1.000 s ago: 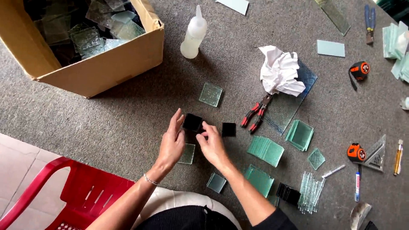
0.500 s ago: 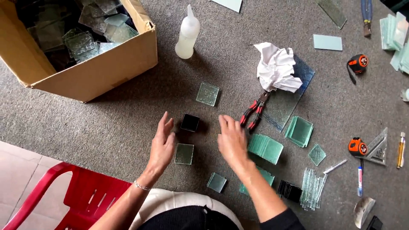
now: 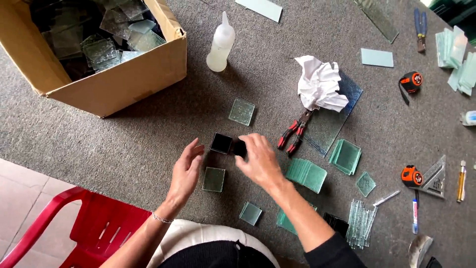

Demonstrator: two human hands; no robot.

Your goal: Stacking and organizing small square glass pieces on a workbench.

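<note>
A black glass square (image 3: 221,143) lies flat on the grey carpet. My left hand (image 3: 186,168) hovers just left of it, fingers spread and empty. My right hand (image 3: 259,161) reaches in from the right, and its fingertips pinch a smaller black square (image 3: 240,148) right beside the larger one. A clear glass square (image 3: 213,179) lies between my hands, just below the black pieces. A textured clear square (image 3: 242,111) lies a little farther away, and another clear square (image 3: 250,213) lies near my knee.
A cardboard box (image 3: 114,84) of glass scraps stands far left. A squeeze bottle (image 3: 220,43), crumpled white paper (image 3: 320,84), red-handled pliers (image 3: 295,135), stacks of green glass tiles (image 3: 306,173), two orange tape measures (image 3: 411,175) and a red plastic stool (image 3: 84,228) lie around.
My left hand let go of the black square, which now lies on the carpet. My right hand swung right, then brought the smaller black square up beside it.
</note>
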